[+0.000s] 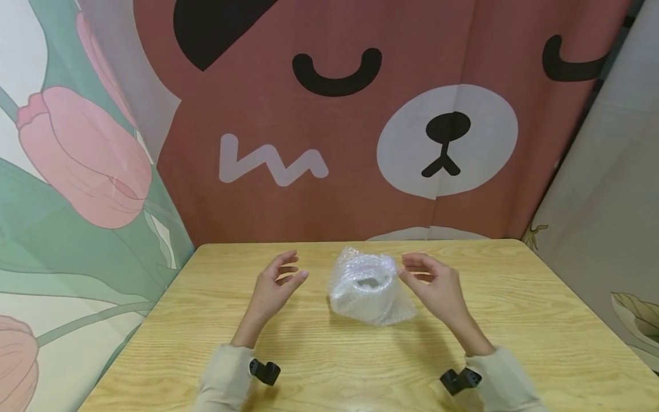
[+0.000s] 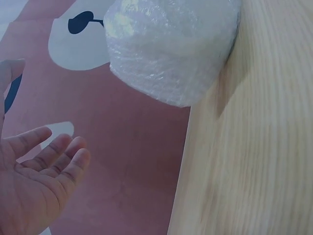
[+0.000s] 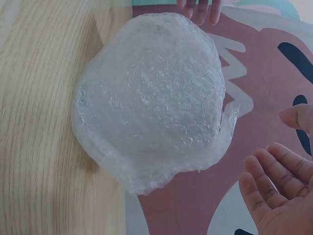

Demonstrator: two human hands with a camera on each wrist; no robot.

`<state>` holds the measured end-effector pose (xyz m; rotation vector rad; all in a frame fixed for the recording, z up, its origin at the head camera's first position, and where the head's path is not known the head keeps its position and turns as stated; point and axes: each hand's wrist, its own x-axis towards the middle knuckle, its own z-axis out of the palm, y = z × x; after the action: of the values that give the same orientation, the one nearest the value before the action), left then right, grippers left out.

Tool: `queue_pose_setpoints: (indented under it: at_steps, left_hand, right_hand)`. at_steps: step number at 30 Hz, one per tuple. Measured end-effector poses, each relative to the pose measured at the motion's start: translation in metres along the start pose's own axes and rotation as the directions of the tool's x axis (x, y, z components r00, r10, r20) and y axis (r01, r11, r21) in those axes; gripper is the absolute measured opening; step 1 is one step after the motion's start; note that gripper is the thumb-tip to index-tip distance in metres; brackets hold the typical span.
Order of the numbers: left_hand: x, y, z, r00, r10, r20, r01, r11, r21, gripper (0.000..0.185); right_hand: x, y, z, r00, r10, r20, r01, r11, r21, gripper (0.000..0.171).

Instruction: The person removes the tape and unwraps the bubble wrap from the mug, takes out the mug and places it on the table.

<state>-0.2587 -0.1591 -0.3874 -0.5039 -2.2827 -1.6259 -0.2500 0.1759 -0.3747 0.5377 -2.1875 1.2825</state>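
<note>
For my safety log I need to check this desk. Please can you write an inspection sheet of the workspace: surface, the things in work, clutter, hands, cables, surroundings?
Surface: wooden table, light grain, no stains seen.
Things in work: one bubble-wrap bundle resting on the table between the hands; what is inside cannot be told.
Clutter: nothing seen.
Hands: left hand open, beside the bundle, not touching it. Right hand open, fingertips very near the bundle's edge; contact cannot be told.
Cables: nothing seen; a black wrist mount shows at each sleeve.
Surroundings: bear curtain behind the table, tulip cloth on the left, grey cloth on the right.
</note>
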Motion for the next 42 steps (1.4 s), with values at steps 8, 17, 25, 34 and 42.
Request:
queue_pose_setpoints:
  at_steps: [8,17,25,34,42]
  left_hand:
    - [-0.001,0.001,0.010,1.000,0.016,-0.003,-0.017,1.000,-0.008,0.055]
    - [-0.002,0.000,0.022,1.000,-0.009,0.014,0.009,0.999,-0.048,0.058]
    - [-0.001,0.001,0.036,1.000,-0.001,0.002,0.001,0.996,-0.095,0.059]
    - [0.004,0.002,0.050,0.999,0.022,-0.028,-0.025,0.994,-0.106,0.051]
    - [0.006,0.009,0.064,0.999,0.025,-0.033,-0.030,0.989,-0.142,0.047]
  right_hand:
    - [0.003,-0.005,0.006,1.000,-0.002,0.012,0.002,1.000,0.029,0.027]
    - [0.009,-0.007,0.010,1.000,-0.012,0.012,0.012,1.000,0.026,0.023]
    - [0.011,-0.011,0.012,1.000,-0.017,0.013,0.017,1.000,0.017,0.022]
    - [0.012,-0.016,0.017,1.000,-0.006,0.021,0.006,1.000,0.030,0.023]
    - [0.014,-0.019,0.026,0.999,-0.019,0.029,0.017,0.999,0.051,0.024]
